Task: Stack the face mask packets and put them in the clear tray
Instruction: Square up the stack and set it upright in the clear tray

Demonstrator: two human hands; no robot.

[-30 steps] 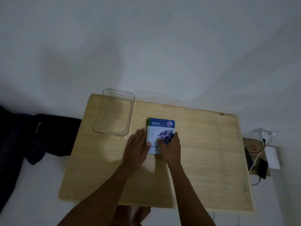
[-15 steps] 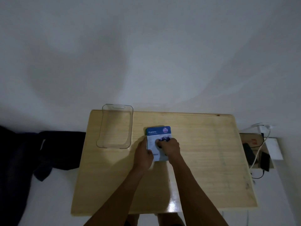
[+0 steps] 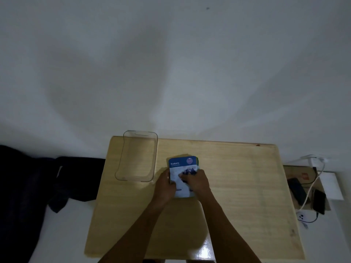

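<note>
A stack of face mask packets [image 3: 182,164] lies on the wooden table [image 3: 237,186], a blue and white "Blueberry" packet on top and green edges showing beneath at the right. My left hand [image 3: 164,186] grips the stack's left edge. My right hand [image 3: 197,184] curls over its right side with fingers on the top packet. The clear tray [image 3: 121,168] stands empty at the table's back left, a short way left of the stack.
A dark cloth [image 3: 76,177] lies on the floor left of the table. To the right sit a brown box [image 3: 302,173], a phone [image 3: 319,201], another dark device [image 3: 296,189] and a white charger cable [image 3: 313,179]. A white wall rises behind the table.
My left hand went from lying flat beside the stack to gripping its left edge. My right hand closed over the right side. The stack's far end has shifted slightly.
</note>
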